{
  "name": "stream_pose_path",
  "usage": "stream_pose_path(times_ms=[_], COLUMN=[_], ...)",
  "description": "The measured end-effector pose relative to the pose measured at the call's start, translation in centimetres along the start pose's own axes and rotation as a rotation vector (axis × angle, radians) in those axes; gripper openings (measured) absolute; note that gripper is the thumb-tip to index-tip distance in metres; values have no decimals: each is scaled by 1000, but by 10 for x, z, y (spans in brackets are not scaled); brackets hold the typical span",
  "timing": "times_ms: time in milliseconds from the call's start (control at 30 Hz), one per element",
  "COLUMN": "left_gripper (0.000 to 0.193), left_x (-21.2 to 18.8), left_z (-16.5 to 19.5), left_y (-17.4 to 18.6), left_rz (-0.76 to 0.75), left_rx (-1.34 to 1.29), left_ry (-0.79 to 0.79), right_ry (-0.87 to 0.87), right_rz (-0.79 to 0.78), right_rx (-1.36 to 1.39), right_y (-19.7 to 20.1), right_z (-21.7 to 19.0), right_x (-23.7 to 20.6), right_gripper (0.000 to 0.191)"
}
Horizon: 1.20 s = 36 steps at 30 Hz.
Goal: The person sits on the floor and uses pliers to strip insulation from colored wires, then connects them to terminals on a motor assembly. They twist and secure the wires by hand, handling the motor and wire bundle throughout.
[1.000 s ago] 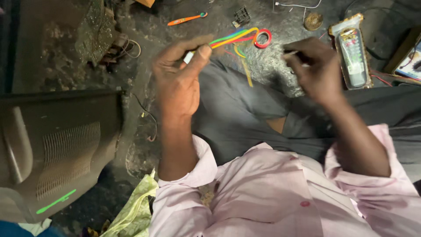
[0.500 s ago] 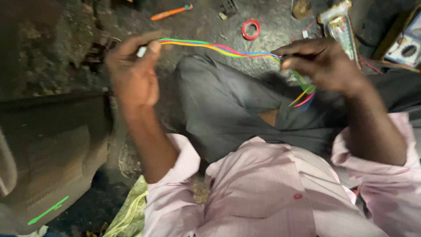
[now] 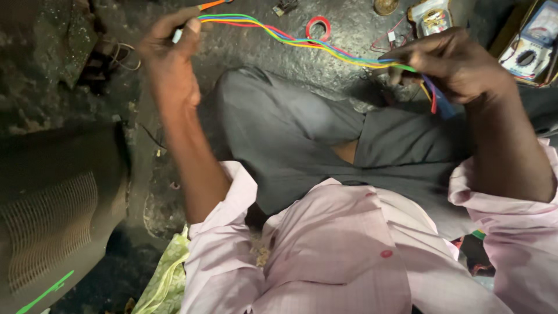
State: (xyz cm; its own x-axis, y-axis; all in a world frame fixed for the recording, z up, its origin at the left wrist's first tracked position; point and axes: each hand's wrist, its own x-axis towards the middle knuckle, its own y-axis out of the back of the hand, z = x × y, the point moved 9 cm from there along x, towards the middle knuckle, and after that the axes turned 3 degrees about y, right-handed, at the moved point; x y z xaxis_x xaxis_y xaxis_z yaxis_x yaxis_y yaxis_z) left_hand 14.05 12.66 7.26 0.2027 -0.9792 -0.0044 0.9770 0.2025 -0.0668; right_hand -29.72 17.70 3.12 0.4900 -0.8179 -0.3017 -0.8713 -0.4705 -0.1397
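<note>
The biggest thing we see is a dark grey casing with rows of air slots (image 3: 58,215), low on the left. Next comes the person, sitting cross-legged on the rough dark floor (image 3: 343,75) in a pink shirt and grey trousers. A yellow-green cloth (image 3: 168,279) lies by the person's left side.

Both hands are up over the knees. Between them runs the wire bundle (image 3: 302,42), pulled out into a long line above the floor. The left hand (image 3: 168,58) is closed, pinching the end with the small white plug (image 3: 177,36) between thumb and fingers. The right hand (image 3: 456,64) is closed too, curled around the other end, and the loose tips hang down below it.

We think the step in hand is stretching the wires out straight. Any next move calls for a firm pinch at both ends, so the thin wires do not slip or tangle.

Now we count. There are two hands and one wire bundle. We can pick out green, yellow, red and blue wires, but not how many in all. On the floor past the hands we count one multimeter (image 3: 532,49), one small packet (image 3: 433,16), one red tape ring (image 3: 318,26), one little round brass thing (image 3: 385,6) and one orange-handled tool (image 3: 212,4).
</note>
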Motion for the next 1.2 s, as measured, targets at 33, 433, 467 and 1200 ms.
stream_pose_path(times_ms=[33,433,467,1200], left_gripper=[18,18,19,14], left_x=[6,15,12,-43], left_z=[-7,-43,-42,88], left_y=[3,22,18,-82], left_rz=[6,75,93,-319], left_rx=[3,154,148,413], left_ry=[34,90,113,-77], right_ry=[1,-105,-56,282], right_rz=[-21,105,50,68], right_rx=[93,477,691,-393], right_y=[4,16,9,-45], right_z=[2,38,37,-50], right_x=[1,30,33,-2], right_gripper=[34,31,31,26])
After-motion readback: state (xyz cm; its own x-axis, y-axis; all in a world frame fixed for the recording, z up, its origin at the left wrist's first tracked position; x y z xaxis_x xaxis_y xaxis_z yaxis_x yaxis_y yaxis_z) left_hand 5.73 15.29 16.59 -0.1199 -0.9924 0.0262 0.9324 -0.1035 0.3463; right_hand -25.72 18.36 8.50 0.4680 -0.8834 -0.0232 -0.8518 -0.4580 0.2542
